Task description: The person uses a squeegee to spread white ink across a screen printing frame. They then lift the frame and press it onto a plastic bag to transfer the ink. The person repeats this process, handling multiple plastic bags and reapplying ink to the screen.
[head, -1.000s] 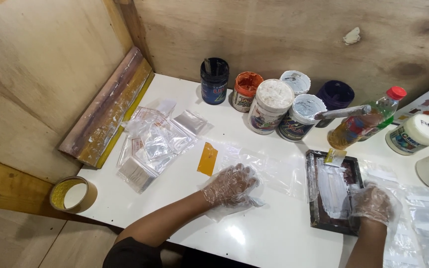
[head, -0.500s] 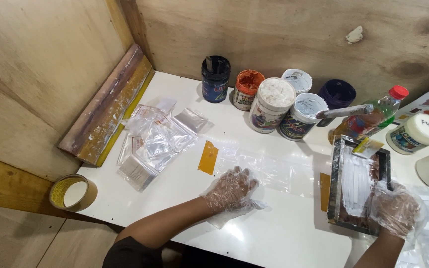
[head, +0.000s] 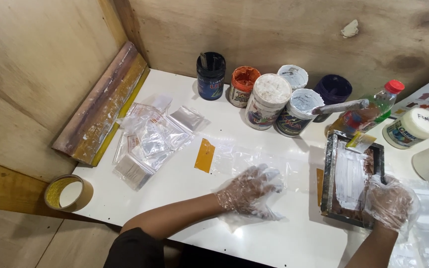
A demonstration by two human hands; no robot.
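Both gloved: right hand [head: 391,202] seemingly gripping frame [head: 329,171].

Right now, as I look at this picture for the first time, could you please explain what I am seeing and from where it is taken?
The camera sits on a person's head and looks down at a white table in a wooden corner. There is no machine, only two hands in thin clear plastic gloves. The left hand lies flat on a clear plastic bag. The right hand grips the lower edge of a small dark printing frame smeared with white. Behind stand several open paint jars, one with a spatula across it, and a bottle with a red cap. At left lie more plastic bags, a squeegee and a tape roll.
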